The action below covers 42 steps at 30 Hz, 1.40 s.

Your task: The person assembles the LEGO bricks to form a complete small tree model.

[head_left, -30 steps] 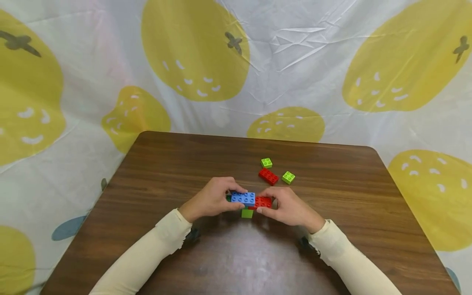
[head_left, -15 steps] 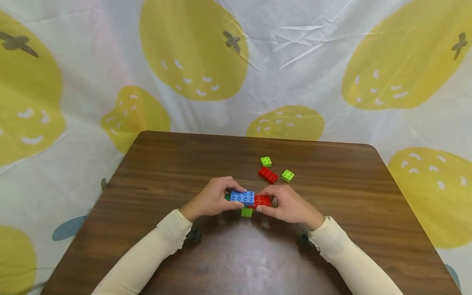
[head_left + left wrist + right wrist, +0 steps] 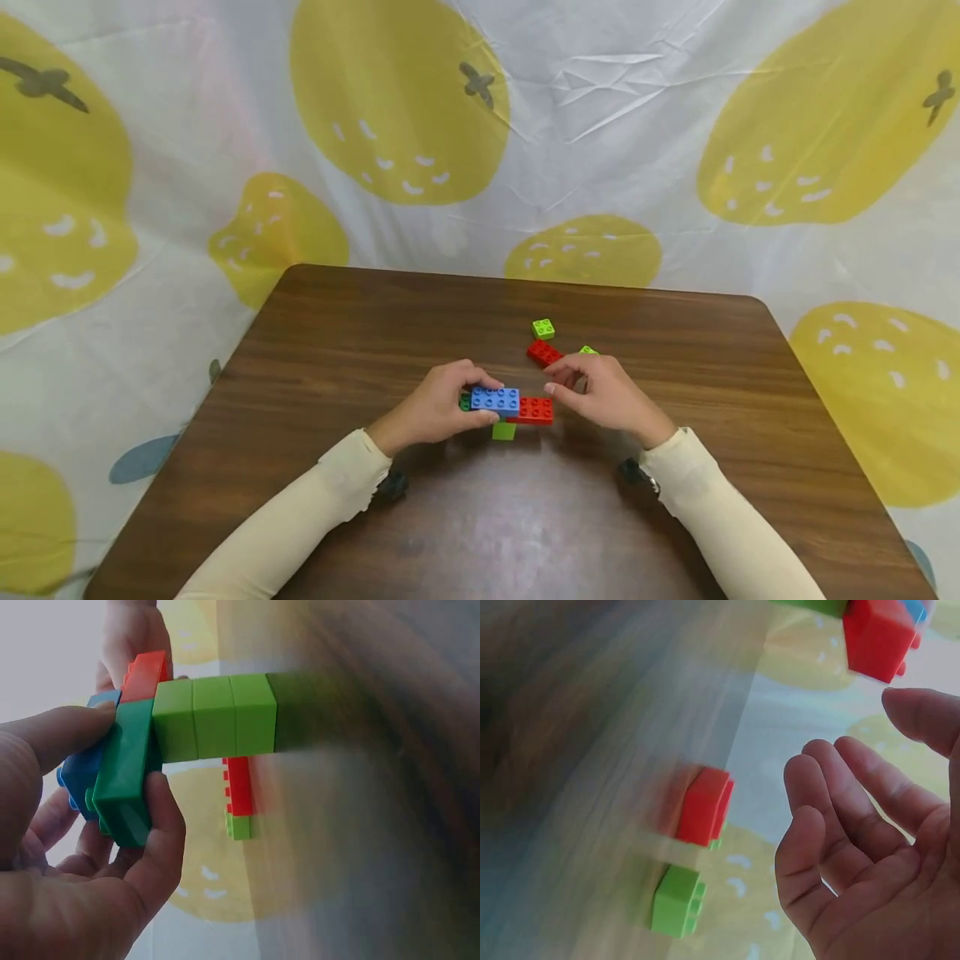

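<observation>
My left hand (image 3: 438,407) grips a toy-brick build, thumb and fingers around its blue brick (image 3: 496,402) and dark green brick (image 3: 124,772). The blue brick lies on top, bridging the dark green one and a red brick (image 3: 536,410) that sticks out to the right. Beneath them, a column of three lime green bricks (image 3: 214,716) stands upright on the table. My right hand (image 3: 609,396) hovers just right of the build, apart from the red brick. Its fingers are relaxed and hold nothing in the right wrist view.
Behind the build, a loose red brick (image 3: 543,352) lies on the brown wooden table (image 3: 375,325). One lime brick (image 3: 543,328) sits behind it. Another lime brick (image 3: 588,351) is partly covered by my right hand. A lemon-patterned cloth (image 3: 420,233) hangs behind the table.
My right hand has let go of the build's red brick and moved up and to the right. My left hand stays in place on the build.
</observation>
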Tool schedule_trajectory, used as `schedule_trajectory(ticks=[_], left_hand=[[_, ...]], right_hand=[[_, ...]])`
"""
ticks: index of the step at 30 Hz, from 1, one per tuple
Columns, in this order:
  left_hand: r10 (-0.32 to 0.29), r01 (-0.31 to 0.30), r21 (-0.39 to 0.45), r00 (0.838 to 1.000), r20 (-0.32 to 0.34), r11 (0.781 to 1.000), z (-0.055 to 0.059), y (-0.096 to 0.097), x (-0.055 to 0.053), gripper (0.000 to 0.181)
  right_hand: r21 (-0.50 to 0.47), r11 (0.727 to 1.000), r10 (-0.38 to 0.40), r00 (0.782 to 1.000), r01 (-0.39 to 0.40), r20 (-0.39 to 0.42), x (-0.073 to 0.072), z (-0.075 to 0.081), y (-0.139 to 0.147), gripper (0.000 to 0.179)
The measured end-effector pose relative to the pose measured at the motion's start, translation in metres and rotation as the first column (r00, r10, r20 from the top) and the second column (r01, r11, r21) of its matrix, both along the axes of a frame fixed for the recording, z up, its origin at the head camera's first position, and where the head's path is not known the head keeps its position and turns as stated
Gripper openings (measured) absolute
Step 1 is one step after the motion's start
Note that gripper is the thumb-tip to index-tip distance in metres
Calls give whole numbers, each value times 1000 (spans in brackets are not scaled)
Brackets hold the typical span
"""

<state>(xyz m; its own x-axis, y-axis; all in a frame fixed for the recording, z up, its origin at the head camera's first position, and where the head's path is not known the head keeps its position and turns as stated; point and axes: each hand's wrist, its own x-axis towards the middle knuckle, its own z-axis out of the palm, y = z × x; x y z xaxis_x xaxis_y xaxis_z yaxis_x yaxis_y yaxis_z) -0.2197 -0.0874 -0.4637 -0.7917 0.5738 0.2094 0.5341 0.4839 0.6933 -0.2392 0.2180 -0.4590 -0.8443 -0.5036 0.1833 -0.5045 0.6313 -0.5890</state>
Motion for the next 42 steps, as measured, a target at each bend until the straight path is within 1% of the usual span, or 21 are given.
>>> schedule_trajectory(ticks=[4, 8, 12, 15, 19, 23, 26, 30, 32, 39, 42], left_hand=[[9, -9, 20, 1000, -26, 1000, -2, 0, 2, 38], [16, -15, 19, 999, -35, 1000, -3, -1, 2, 39], [8, -9, -5, 999, -50, 1000, -3, -1, 1, 41], [6, -7, -20, 998, -57, 1000, -2, -2, 1, 41], [3, -4, -19, 999, -52, 1000, 1, -2, 1, 43], [-4, 3, -17, 999, -47, 1000, 1, -3, 0, 45], [-1, 1, -11, 1000, -28, 1000, -1, -4, 0, 44], [0, 0, 4, 1000, 11, 1000, -2, -6, 1, 42], [-3, 2, 8, 1000, 22, 1000, -2, -7, 2, 41], [-4, 4, -1, 999, 45, 1000, -2, -9, 2, 41], [-3, 3, 0, 999, 54, 1000, -2, -10, 1, 41]], right_hand=[[-2, 999, -46, 998, 46, -32, -12, -3, 6, 25], [11, 992, -129, 990, 130, -59, -24, -5, 12, 25], [33, 974, -220, 974, 222, -54, -35, -7, 20, 28], [53, 963, -261, 965, 263, -36, -43, -7, 24, 32], [91, 953, -289, 957, 288, -8, -51, -10, 28, 40], [138, 943, -311, 949, 302, 49, -56, -14, 33, 48], [163, 939, -320, 943, 302, 95, -57, -18, 37, 53], [170, 940, -320, 939, 297, 124, -59, -21, 41, 56], [169, 938, -325, 937, 303, 125, -59, -23, 43, 55], [143, 933, -347, 929, 329, 126, -59, -25, 47, 38], [121, 935, -349, 927, 335, 136, -58, -24, 48, 39]])
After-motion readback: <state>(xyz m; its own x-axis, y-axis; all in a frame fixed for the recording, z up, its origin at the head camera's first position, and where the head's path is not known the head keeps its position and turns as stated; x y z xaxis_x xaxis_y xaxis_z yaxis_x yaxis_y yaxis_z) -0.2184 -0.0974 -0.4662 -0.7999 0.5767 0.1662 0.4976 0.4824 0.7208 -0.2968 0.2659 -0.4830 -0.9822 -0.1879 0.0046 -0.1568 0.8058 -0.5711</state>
